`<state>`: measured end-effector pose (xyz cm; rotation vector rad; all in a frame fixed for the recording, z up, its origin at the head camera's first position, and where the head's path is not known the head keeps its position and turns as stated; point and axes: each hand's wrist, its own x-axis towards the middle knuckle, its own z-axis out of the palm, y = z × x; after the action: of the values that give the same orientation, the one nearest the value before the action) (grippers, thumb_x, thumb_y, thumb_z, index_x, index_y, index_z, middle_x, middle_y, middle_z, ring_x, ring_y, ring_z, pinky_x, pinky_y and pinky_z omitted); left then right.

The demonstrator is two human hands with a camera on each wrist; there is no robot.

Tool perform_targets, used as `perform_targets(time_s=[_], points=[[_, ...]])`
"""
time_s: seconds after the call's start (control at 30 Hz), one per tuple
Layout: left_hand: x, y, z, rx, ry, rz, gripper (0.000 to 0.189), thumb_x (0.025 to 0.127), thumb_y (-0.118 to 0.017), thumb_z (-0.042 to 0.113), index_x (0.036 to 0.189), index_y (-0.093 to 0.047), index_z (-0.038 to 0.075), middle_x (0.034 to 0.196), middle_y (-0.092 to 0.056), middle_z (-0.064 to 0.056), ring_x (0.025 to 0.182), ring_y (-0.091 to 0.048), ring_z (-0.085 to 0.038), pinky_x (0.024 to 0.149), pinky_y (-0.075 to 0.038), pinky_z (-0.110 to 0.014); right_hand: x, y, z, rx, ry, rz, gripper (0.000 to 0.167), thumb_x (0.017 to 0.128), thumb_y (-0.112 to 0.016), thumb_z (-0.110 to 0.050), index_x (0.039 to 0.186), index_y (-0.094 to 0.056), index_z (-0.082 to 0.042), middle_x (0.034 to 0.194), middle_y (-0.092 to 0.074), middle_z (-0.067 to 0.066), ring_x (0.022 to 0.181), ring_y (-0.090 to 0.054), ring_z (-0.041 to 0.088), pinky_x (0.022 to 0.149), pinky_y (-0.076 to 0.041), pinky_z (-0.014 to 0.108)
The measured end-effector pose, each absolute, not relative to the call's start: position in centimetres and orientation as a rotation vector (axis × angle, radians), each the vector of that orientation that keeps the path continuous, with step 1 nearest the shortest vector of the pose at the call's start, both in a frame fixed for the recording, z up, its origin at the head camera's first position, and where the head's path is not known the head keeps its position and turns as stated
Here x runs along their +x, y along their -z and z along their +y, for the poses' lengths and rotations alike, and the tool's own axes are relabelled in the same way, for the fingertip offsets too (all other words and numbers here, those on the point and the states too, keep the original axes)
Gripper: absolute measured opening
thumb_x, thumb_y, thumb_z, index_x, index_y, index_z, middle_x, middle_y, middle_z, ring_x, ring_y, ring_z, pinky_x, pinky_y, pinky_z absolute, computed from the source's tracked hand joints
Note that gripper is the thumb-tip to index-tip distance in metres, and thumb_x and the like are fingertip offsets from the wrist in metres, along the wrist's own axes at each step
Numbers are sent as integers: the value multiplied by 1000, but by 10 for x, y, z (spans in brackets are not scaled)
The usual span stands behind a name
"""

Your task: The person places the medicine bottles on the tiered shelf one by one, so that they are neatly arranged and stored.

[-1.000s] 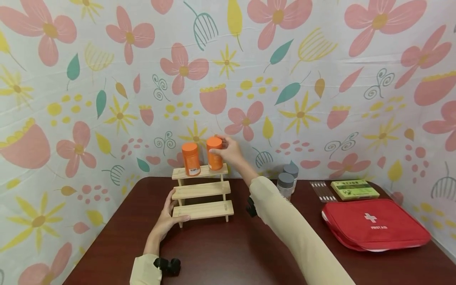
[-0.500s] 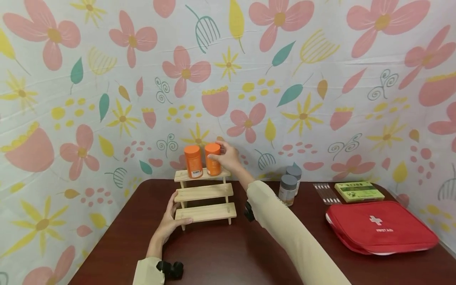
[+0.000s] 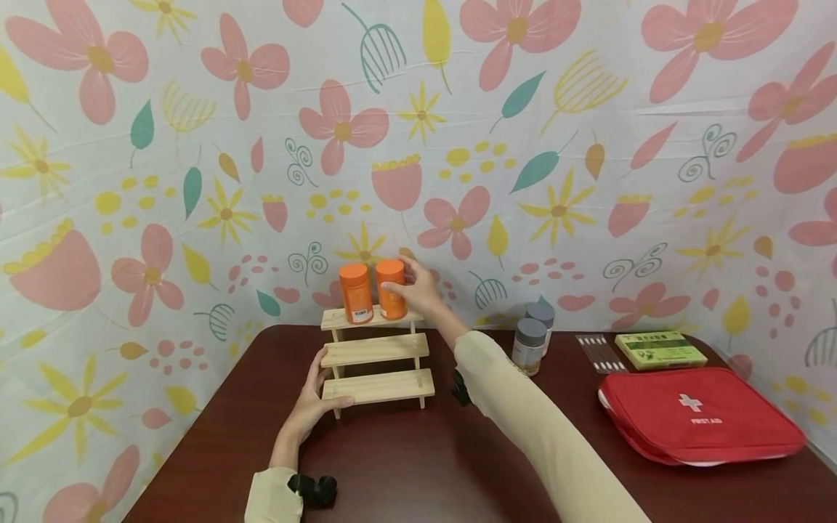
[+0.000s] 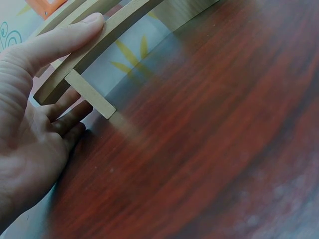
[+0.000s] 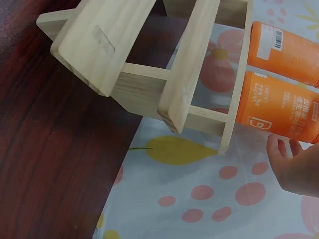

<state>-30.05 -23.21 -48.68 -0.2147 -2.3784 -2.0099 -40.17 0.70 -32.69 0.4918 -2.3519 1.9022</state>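
Observation:
A three-tier wooden stand (image 3: 375, 351) stands on the dark table. My left hand (image 3: 304, 412) grips its left end, thumb over the bottom tier and fingers behind, as the left wrist view also shows. Two orange bottles stand upright side by side on the top tier, a narrow gap between them. My right hand (image 3: 421, 290) holds the right orange bottle (image 3: 393, 306) from its right side, thumb in front and fingers behind. Nothing touches the left orange bottle (image 3: 356, 296), whose label with a barcode shows in the right wrist view.
Two grey-capped bottles (image 3: 528, 347) stand right of the stand, beyond my right forearm. Farther right lie a pack of cotton swabs (image 3: 600, 354), a green-yellow box (image 3: 660, 350) and a red first aid bag (image 3: 700, 414). A flowered cloth (image 3: 556, 145) hangs behind the table.
The right orange bottle has come down onto the top tier and moved left, closer to the other one, in my right hand. My left hand has kept its grip on the stand.

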Motion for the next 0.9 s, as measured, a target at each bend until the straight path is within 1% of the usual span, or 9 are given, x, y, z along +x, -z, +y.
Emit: perform_targets(time_s=[0.1,0.23,0.37,0.6,0.73,0.9], points=[[-301,487,-232,-212,2020,-2381,109,80,-78,7,156,-6,36,157,-25,-19,136,-39,-38,105,-39,-52,-400,329,9,490,-1913,-2343,72,90,-72,-19,151,-35,-9,147,-47,17,134,-48,34,107,-43,47],[-301,487,-233,-204,2023,-2370,109,80,-78,6,156,-7,36,157,-25,-19,133,-41,-38,103,-41,-48,-398,330,12,460,-1894,-2322,66,89,-73,-22,146,-43,-8,144,-50,18,132,-49,34,108,-42,47],[-301,487,-234,-207,2024,-2362,109,80,-78,6,156,-7,36,157,-25,-19,132,-42,-38,101,-42,-46,-397,332,19,415,-1882,-2319,60,88,-73,-23,142,-48,-9,144,-50,16,133,-47,34,110,-40,46],[-300,490,-235,-205,2016,-2371,109,80,-78,6,156,-7,36,156,-28,-18,135,-41,-37,103,-41,-49,-388,338,42,311,-1957,-2259,60,88,-73,-21,141,-48,-5,143,-50,19,134,-45,35,111,-39,44],[-301,490,-234,-218,2018,-2362,109,79,-79,6,156,-8,35,156,-28,-19,133,-42,-38,102,-41,-47,-381,340,62,265,-1980,-2232,57,90,-70,-21,140,-48,-5,144,-48,20,132,-46,33,107,-42,45],[-304,489,-233,-228,2024,-2363,109,79,-79,6,156,-8,36,156,-28,-19,131,-44,-39,101,-42,-47,-367,341,87,228,-1948,-2246,59,92,-69,-25,143,-45,-7,147,-45,15,133,-43,31,106,-41,48]])
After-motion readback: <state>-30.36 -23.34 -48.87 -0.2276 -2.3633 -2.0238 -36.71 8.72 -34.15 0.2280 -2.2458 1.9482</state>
